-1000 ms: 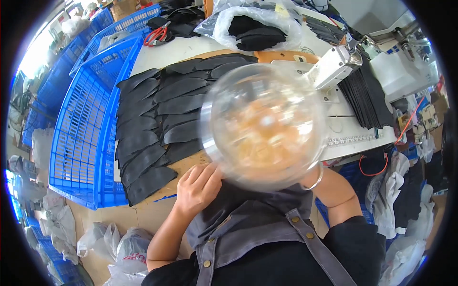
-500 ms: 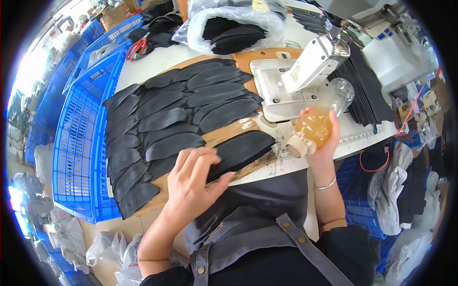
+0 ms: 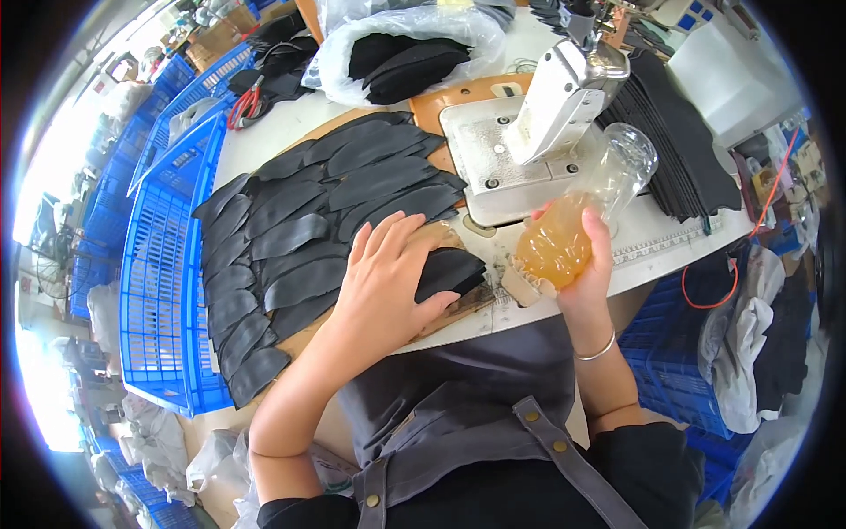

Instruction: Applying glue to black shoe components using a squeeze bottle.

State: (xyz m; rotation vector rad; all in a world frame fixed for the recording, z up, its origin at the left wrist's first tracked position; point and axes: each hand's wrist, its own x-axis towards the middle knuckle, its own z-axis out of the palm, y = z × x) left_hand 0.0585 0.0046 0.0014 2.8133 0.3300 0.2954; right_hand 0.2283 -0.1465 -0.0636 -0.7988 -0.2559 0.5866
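My right hand (image 3: pixel 589 280) is wrapped round a clear plastic bottle (image 3: pixel 557 240) of yellowish, glue-like liquid. It is tilted, its wrapped beige tip (image 3: pixel 522 284) pointing down-left over the table's near edge. My left hand (image 3: pixel 379 280) lies with fingers spread over a stack of black leaf-shaped pieces (image 3: pixel 455 270), covering much of it. Beyond that hand, more black leaf-shaped pieces (image 3: pixel 295 236) overlap in rows on a brown board (image 3: pixel 438 236).
A white sewing machine (image 3: pixel 551 106) stands behind the bottle. Blue crates (image 3: pixel 167 291) line the left side. Red-handled scissors (image 3: pixel 246 108) and a plastic bag (image 3: pixel 330 75) of black pieces lie at the back. Dark strips (image 3: pixel 679 150) are stacked at the right.
My left hand has reached farther forward and flattened over the black stack. The bottle in my right hand has shifted slightly left, its tip lower. The whole view has shifted a little.
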